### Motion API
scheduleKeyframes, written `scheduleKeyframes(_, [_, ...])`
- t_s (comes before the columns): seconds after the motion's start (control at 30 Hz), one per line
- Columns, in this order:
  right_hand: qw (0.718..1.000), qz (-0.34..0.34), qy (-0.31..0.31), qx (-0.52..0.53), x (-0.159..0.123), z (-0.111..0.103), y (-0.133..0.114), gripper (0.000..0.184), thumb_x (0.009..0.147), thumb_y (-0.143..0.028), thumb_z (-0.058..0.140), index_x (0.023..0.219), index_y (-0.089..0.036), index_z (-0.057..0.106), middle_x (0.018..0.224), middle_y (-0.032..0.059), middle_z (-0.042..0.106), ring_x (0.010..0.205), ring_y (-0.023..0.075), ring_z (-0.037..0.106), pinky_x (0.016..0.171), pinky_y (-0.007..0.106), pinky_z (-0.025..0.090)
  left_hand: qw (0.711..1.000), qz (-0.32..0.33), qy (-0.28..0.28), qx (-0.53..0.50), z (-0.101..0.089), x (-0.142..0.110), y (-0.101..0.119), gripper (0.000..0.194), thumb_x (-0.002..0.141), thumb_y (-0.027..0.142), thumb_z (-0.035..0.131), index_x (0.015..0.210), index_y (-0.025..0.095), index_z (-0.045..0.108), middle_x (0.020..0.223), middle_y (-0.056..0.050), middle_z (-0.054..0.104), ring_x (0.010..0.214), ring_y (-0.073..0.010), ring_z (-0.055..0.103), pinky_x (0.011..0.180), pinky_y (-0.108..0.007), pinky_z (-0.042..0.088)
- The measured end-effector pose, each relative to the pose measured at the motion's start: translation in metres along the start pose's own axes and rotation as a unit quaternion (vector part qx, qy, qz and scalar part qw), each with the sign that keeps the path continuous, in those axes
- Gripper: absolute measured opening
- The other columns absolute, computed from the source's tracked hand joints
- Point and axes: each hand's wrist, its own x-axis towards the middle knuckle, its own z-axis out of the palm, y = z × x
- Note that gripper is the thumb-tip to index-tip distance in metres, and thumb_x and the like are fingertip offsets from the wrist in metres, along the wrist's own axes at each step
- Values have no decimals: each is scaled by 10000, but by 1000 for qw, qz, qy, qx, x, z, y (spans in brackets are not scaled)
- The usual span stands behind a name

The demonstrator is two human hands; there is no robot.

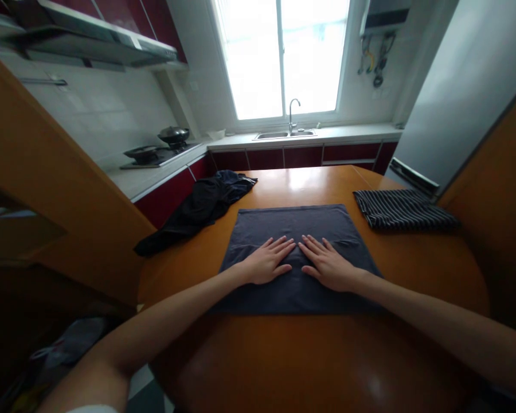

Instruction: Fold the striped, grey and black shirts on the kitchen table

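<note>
A dark blue-grey piece of cloth (296, 298), roughly rectangular, lies spread on the wooden table (301, 355). My left hand (267, 261) rests flat on its middle, fingers spread and pointing away to the right. Mirroring it, my right hand (329, 264) presses flat on the same cloth, its fingers spread and angled to the left. A small gap separates the two hands. Slight wrinkles show near the fingertips. Whether the cloth is a folded garment or a single sheet, I cannot tell.
Dark crumpled clothing (202, 201) lies along the table's left edge. A folded black-and-white striped cloth (404, 209) sits at the right. Beyond stand a counter with a sink (273, 136), a stove with a pan (174, 135), and a fridge (460, 97) at the right.
</note>
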Motion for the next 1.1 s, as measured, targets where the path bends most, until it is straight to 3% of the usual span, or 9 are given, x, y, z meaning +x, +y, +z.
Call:
scheduleKeyframes(0.13, [1000,31,0,5,1,10,15,677,1019,-590,310,1578,-207,322,1636,119,278,1518,281,228,1215,537,205,1000,3,24,1,13,-1,-5,675,1043,576,321,1619,287,122,1664,-37,211,1545,-240,140,1237,-449,113])
scheduleKeyframes(0.27, [998,55,10,13,0,12,32,653,1023,-586,293,1571,-233,342,1636,94,288,1519,272,228,1219,528,194,999,-7,26,-36,11,-4,-14,600,1055,561,287,1600,318,228,1657,-7,233,1542,-239,157,1240,-447,122])
scheduleKeyframes(0.4, [995,97,9,3,-1,9,54,650,1025,-590,270,1555,-229,376,1641,104,267,1525,285,204,1214,551,180,995,-39,-7,-96,-1,-5,-49,574,1058,564,227,1565,319,339,1653,-5,230,1544,-277,123,1236,-518,114])
scheduleKeyframes(0.47, [992,123,11,3,-1,8,64,655,1028,-589,257,1539,-208,408,1633,125,283,1521,297,213,1206,568,188,990,-49,-14,-129,-9,-5,-75,613,1051,582,178,1524,287,433,1635,-13,287,1535,-270,171,1239,-485,150])
scheduleKeyframes(0.53, [989,145,20,7,2,5,73,648,1033,-574,256,1505,-182,461,1614,151,324,1513,308,238,1197,570,212,986,-72,28,-148,-15,-5,-103,681,1032,621,181,1463,225,528,1587,-50,395,1503,-254,287,1233,-423,216])
scheduleKeyframes(0.6, [987,159,34,11,9,3,83,614,1039,-537,280,1461,-160,519,1589,168,370,1503,315,266,1191,553,240,978,-112,105,-142,-17,-5,-129,725,1002,659,247,1400,161,594,1502,-94,515,1443,-250,408,1215,-385,278])
scheduleKeyframes(0.7, [983,172,65,9,25,-3,102,542,1036,-461,363,1404,-124,575,1543,188,441,1480,307,325,1188,492,281,961,-172,184,-116,-13,-7,-160,733,958,659,355,1348,101,626,1431,-142,582,1388,-275,481,1205,-397,309])
scheduleKeyframes(0.87, [972,213,100,-14,52,-10,142,478,1020,-380,430,1348,-84,610,1457,191,545,1396,262,461,1170,358,322,940,-245,221,-92,3,-13,-192,653,933,566,436,1322,81,635,1464,-184,536,1420,-326,427,1208,-471,291])
scheduleKeyframes(1.1, [966,240,92,-41,75,-8,176,431,984,-352,494,1293,-86,636,1383,203,595,1309,277,527,1122,353,362,929,-283,229,-74,13,-6,-211,561,919,439,450,1337,113,635,1510,-136,497,1410,-281,445,1198,-396,312])
